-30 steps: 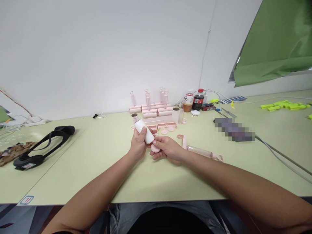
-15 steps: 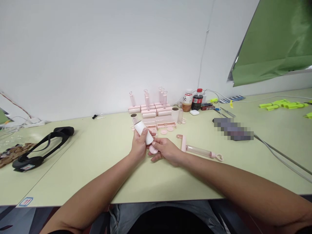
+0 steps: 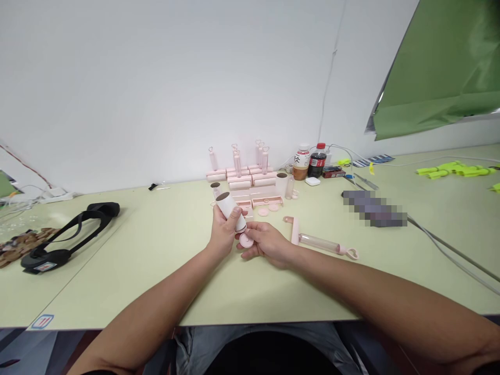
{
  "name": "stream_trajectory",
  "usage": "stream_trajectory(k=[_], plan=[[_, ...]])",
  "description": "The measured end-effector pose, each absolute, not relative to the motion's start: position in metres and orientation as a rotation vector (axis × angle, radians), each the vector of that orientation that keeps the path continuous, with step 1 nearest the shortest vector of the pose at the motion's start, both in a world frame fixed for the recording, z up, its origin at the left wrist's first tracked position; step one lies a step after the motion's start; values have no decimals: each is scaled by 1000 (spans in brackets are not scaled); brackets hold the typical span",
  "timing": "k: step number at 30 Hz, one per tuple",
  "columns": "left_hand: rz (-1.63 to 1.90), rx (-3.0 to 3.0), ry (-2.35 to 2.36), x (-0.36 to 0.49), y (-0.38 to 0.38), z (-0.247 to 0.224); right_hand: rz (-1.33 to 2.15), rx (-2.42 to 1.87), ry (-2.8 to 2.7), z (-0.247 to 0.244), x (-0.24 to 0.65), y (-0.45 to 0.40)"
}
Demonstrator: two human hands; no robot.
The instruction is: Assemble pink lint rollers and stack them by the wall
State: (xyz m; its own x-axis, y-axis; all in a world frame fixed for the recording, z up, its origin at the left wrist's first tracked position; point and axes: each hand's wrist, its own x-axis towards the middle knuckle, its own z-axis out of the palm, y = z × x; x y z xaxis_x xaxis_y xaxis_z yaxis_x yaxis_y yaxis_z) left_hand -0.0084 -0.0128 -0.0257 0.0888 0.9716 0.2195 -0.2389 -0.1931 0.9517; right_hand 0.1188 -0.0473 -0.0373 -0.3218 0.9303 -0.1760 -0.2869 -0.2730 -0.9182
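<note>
My left hand (image 3: 224, 229) is wrapped around a white lint roller refill (image 3: 231, 209), tilted so its brown core opening faces up and left. At its lower end, my right hand (image 3: 267, 242) holds a round pink cap (image 3: 246, 240) in its fingers, with the fingertips against the roll's edge. A pink lint roller frame with a clear handle (image 3: 318, 243) and heart-shaped loop lies to the right of my hands. Beyond them are loose pink round caps (image 3: 263, 212) and an open pink case half (image 3: 267, 201).
Several pink lint rollers (image 3: 240, 182) stand along the wall, beside another white roll (image 3: 282, 183). Two drink bottles (image 3: 316, 160) are right of them. A black headset strap (image 3: 74, 234) lies left; a pixelated dark object (image 3: 373, 208) and neon-yellow pieces (image 3: 455, 169) lie right.
The white roll has turned slightly in my left hand, so its brown core opening now shows. The pink cap stays in my right hand, its face turned more towards me.
</note>
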Motion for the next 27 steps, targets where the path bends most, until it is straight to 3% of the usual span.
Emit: stream_trajectory(k=[10, 16, 27], plan=[[1306, 1234, 817, -11, -8, -30, 1850, -880, -891, -38, 122, -44], [1514, 1488, 988, -42, 18, -11, 1780, -1037, -885, -41, 125, -40], [1134, 1682, 1589, -79, 55, -26, 1786, -1162, -982, -38, 128, -41]])
